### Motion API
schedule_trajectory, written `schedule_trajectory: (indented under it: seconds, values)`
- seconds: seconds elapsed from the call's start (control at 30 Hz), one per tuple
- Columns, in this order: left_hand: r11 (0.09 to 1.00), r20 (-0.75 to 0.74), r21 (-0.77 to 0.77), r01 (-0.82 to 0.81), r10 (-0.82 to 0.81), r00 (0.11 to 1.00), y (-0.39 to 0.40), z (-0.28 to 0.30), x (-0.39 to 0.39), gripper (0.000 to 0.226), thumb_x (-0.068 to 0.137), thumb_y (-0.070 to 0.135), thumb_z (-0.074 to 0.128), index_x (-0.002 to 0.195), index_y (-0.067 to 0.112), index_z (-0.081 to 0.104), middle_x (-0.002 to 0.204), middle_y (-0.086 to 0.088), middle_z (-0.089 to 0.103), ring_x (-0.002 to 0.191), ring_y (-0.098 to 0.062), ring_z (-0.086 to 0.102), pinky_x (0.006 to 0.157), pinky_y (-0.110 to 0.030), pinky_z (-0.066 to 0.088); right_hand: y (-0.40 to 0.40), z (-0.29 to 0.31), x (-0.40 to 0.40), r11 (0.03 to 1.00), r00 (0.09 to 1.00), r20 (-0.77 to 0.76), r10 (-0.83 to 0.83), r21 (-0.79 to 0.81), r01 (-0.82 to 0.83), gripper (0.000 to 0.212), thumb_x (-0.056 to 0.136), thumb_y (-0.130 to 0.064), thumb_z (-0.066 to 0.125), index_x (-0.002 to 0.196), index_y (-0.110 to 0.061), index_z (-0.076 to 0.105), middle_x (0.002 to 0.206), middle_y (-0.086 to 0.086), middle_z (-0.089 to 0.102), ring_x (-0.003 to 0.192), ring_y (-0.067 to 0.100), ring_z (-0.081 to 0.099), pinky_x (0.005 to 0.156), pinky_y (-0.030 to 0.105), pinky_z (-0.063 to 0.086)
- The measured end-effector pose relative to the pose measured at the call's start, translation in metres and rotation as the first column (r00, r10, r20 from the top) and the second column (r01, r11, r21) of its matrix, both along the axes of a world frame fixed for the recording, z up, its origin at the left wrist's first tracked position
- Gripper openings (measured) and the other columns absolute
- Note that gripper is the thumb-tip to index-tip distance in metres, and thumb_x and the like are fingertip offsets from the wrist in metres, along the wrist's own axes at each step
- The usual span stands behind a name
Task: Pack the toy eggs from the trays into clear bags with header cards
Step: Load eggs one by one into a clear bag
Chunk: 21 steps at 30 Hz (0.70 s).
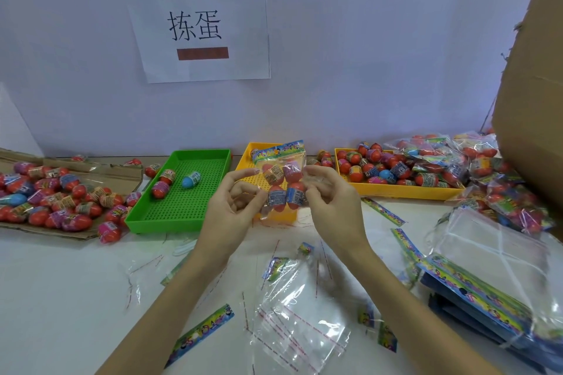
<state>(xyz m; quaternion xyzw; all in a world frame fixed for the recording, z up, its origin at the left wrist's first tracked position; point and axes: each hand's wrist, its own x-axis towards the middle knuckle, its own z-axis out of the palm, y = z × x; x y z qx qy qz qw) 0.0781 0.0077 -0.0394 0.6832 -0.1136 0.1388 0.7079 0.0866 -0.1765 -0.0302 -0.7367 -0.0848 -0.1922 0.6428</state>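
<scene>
White table (76, 298) and a pale wall (365, 39) are seen, with a paper sign (201, 24) taped to the wall. One clear bag (281, 183) with a bright header card (278, 151) is held up over the middle yellow tray (243, 163) — four toy eggs can be counted inside it. The bag's left edge is pinched by the left hand (233, 207), and its right edge is pinched by the right hand (330, 201). Three eggs are left in the green tray (182, 192). Many eggs are piled in the right yellow tray (405, 190) and on the cardboard (70, 233) at the left. Filled bags (475, 167) are heaped at the far right — beside a big brown box (536, 85). Empty bags (298, 320) and loose cards (201, 333) are spread on the table near the arms.
</scene>
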Motion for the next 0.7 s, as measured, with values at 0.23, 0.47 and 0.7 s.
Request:
schedule_trajectory:
  seconds: [0.23, 0.47, 0.7]
  values:
    - [0.999, 0.020, 0.029, 0.024, -0.025, 0.999, 0.006, -0.001, 0.001, 0.041, 0.099, 0.008, 0.069, 0.131, 0.033, 0.064, 0.078, -0.004, 0.068, 0.080, -0.016, 0.071, 0.081, -0.024, 0.057, -0.001, 0.007, -0.001, 0.896, 0.931, -0.212, 0.297, 0.399, -0.195, 0.023, 0.101, -0.016, 0.063, 0.118, -0.004, 0.072, 0.100, 0.009, 0.079, 0.091, 0.023, 0.077, 0.070, 0.028, 0.062]
    - [0.993, -0.039, 0.119, 0.021, -0.017, 0.999, 0.010, 0.004, 0.001, 0.040, 0.102, 0.004, 0.063, 0.135, 0.028, 0.060, 0.080, -0.018, 0.070, 0.073, -0.022, 0.069, 0.076, -0.034, 0.059, 0.000, 0.000, 0.000, 0.965, 0.958, -0.246, 0.147, 0.247, -0.084, 0.021, 0.102, -0.010, 0.061, 0.119, -0.005, 0.072, 0.091, 0.004, 0.080, 0.086, 0.017, 0.078, 0.071, 0.030, 0.063]
    - [0.987, -0.079, 0.145, -0.064, 0.076, 0.994, 0.008, 0.006, 0.000, 0.026, 0.104, 0.012, 0.062, 0.129, 0.018, 0.059, 0.085, -0.013, 0.075, 0.073, -0.025, 0.072, 0.069, -0.031, 0.063, -0.016, 0.008, 0.007, 0.877, 0.919, -0.377, 0.119, 0.475, 0.081, 0.009, 0.098, -0.015, 0.067, 0.094, -0.012, 0.074, 0.085, 0.005, 0.079, 0.070, 0.027, 0.077, 0.049, 0.025, 0.058]
